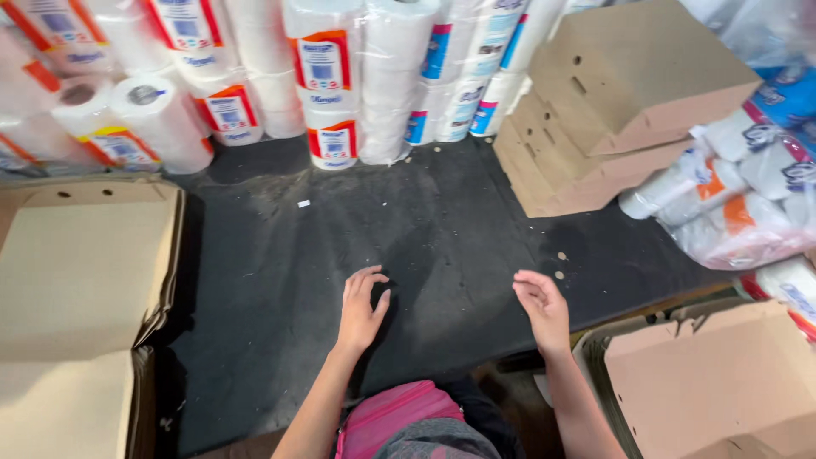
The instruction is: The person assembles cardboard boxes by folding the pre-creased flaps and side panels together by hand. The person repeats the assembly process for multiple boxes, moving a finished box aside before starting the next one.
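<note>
Both hands hover empty over the black counter (pixel 280 246), near its near edge. The left hand (pixel 361 308) is spread palm down, fingers loosely curled, just above or lightly on the surface; which, I cannot tell. The right hand (pixel 541 308) is released, palm turned inward, fingers relaxed, grasping nothing.

The middle of the counter carries only scattered crumbs and a small white scrap (pixel 303 203). Flat brown cardboard boxes lie on three sides: a folded one at the left edge (pixel 81 272), a stack at the far right corner (pixel 612 93), and one below the near right corner (pixel 722 374). Wrapped paper-roll packs (pixel 327 76) line the far edge, with more in plastic bags (pixel 739 195) at the right edge.

Judgement: this is a pause between items, with no piece in hand. The nearest cardboard is within reach on either side, and taking one up would call for a sideways reach with an open hand.
</note>
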